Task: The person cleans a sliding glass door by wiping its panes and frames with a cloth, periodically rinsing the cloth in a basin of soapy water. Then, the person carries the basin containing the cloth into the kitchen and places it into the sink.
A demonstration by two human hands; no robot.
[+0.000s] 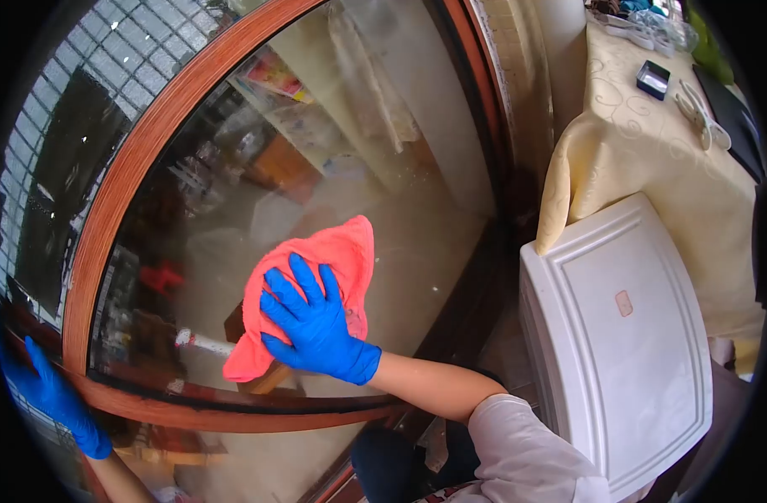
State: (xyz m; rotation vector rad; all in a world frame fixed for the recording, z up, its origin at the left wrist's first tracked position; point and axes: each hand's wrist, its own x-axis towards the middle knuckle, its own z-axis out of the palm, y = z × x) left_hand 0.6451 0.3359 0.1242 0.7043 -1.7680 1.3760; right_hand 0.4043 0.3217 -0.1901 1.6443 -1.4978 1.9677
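My right hand (312, 323), in a blue glove, presses a pink cloth (350, 247) flat against a glass pane (400, 285), its fingers spread over the cloth. The cloth is bunched, with one corner hanging to the lower left. Reddish-brown wood framing (107, 226) runs around the pane. At the far left edge, my left hand (52, 394), also gloved in blue, is beside the frame's lower left corner. Its fingers look stretched out and apart, with nothing visible in them. Whether it touches the frame I cannot tell.
A white plastic cabinet (627, 335) stands close to my right arm. Behind it, a table with a cream cloth (618, 109) bears a small dark box (653, 80) and white-framed glasses (702, 117). Tiled surface (140, 50) shows left of the frame. Reflections blur what lies behind the glass.
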